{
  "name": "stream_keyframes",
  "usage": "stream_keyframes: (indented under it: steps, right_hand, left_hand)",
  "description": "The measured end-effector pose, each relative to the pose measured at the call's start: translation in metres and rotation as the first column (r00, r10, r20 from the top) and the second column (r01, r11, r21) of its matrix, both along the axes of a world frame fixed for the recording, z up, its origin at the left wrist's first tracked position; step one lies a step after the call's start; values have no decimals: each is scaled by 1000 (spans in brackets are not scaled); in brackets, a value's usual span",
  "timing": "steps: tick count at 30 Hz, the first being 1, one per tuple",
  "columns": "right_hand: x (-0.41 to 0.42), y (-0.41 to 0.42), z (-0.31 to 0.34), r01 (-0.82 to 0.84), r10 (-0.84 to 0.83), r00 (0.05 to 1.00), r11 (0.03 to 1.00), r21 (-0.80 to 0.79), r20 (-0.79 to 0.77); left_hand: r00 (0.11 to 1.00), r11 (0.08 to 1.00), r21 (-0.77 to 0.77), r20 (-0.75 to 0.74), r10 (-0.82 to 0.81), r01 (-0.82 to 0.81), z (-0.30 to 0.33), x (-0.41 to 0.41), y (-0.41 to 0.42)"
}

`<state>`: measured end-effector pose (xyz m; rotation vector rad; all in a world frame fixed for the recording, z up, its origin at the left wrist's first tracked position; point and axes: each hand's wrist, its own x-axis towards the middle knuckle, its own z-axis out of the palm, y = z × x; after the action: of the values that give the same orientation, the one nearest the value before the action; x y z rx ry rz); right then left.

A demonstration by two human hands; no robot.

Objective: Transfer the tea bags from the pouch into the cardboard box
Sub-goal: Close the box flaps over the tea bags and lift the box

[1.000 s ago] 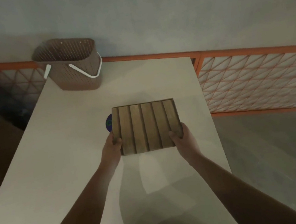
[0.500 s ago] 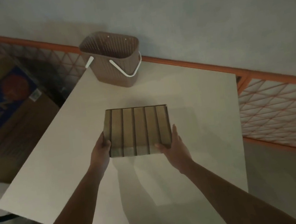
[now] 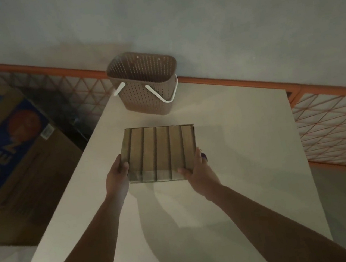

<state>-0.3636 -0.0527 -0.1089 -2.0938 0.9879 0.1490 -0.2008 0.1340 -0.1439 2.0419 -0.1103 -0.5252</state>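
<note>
Head view, items listed relative to the cardboard box (image 3: pixel 159 153).

Cardboard box: brown, striped top face, closed as far as I can see. I hold it over the tabletop (image 3: pixel 249 153); whether its underside touches the surface, I cannot tell.

My left hand (image 3: pixel 116 177): at the near left corner of the box, thumb curled onto its top, gripping the edge.

My right hand (image 3: pixel 198 172): at the near right corner of the box, thumb on top, fingers running along the side. A small purple thing (image 3: pixel 203 156) shows just beside these fingers; too little of it is visible to name.

Basket (image 3: pixel 144 83): brown, perforated, white handles, standing beyond the box at the far edge of the tabletop, near the wall.

Large carton (image 3: pixel 7 155): blue print, left of the box, below tabletop level.

Pouch and tea bags: not identifiable in this view.

Progress, as I judge it: early. The box is only being handled; it is not opened, and no tea bag is seen going in. Left to do: settle the box, open it, find the pouch, move the bags across.
</note>
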Motion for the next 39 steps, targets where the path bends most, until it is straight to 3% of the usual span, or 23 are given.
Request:
stream_keyframes:
  steps: [6, 15, 23, 30, 39]
  right_hand:
    - [52, 50, -3, 107, -112, 992, 990, 93, 53]
    - [111, 101, -9, 117, -117, 993, 993, -7, 26]
    - [139, 85, -7, 103, -104, 993, 995, -14, -59]
    - [154, 72, -1, 200, -201, 980, 978, 60, 7]
    - [168, 60, 3, 232, -233, 972, 972, -30, -29]
  left_hand:
    - [990, 989, 96, 77, -119, 112, 4, 58, 33]
    - [980, 979, 83, 56, -190, 185, 1, 134, 66]
    - [962, 962, 57, 39, -271, 269, 11, 162, 49]
    - [956, 955, 46, 2, -295, 294, 14, 181, 32]
    - [925, 924, 50, -14, -379, 379, 29, 189, 22]
